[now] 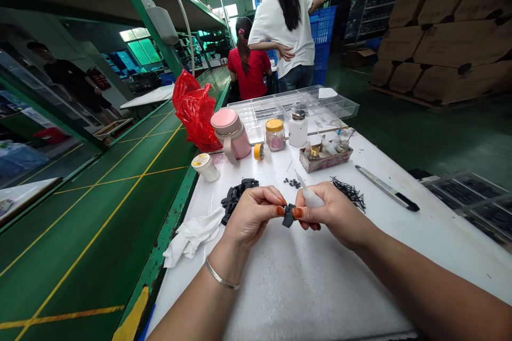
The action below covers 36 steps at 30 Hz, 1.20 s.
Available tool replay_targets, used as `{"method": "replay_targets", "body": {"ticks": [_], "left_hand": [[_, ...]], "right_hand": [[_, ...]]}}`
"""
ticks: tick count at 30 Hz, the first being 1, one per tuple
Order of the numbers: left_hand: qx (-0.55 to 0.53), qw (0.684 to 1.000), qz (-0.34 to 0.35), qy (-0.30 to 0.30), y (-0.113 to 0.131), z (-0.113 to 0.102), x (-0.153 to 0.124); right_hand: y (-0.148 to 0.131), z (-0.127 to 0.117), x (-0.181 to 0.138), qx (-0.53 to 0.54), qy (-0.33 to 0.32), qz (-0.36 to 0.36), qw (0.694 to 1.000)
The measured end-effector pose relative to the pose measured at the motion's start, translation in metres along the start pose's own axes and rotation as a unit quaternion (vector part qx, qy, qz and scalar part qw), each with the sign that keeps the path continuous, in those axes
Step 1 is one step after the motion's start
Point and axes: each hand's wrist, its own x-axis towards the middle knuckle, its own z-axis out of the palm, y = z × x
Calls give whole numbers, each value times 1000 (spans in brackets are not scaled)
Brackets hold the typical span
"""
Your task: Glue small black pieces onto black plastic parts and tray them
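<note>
Between my two hands, over the white table, is a small black plastic part point(288, 217). My left hand point(256, 213) pinches its left side with thumb and forefinger. On its other side, the thumb and fingers of my right hand point(330, 210) grip the same part. A white squeeze bottle with a fine nozzle point(312, 197) is also tucked in my right hand, its tip pointing up and left. A pile of black parts point(238, 197) lies behind my left hand. Small black rings point(292, 183) lie just beyond the hands, and thin black pins point(350, 193) are to the right.
A utility knife point(386, 187) lies at right. Behind stand a small box of bottles point(326, 159), a jar point(275, 136), a pink mug point(236, 138), orange tape point(258, 152) and a red bag point(194, 109). White cloth point(194, 237) lies left, beside a green conveyor point(100, 208). Two people are ahead.
</note>
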Motion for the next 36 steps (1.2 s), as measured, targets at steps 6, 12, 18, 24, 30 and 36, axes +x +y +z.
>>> {"method": "replay_targets", "body": {"ticks": [6,12,18,24,30,36], "left_hand": [[-17,1000,4,1,-2,-1,0],[-31,999,-4,-13,-4,-3,1],[-50,999,-20,-9,-8,-4,0],[-68,997,-18,-21,-9,-5,0],[-58,998,-29,-10,-7,-6,0],[-32,999,-40,-9,-2,-5,-1]], "right_hand": [[-1,4,-1,-5,12,-15,1000],[-2,5,-3,-15,12,-20,1000],[-3,6,-3,-111,45,-68,990],[-1,5,-6,-208,76,-137,965],[-1,5,-6,-239,71,-150,957],[-1,3,-6,-259,51,-156,952]]}}
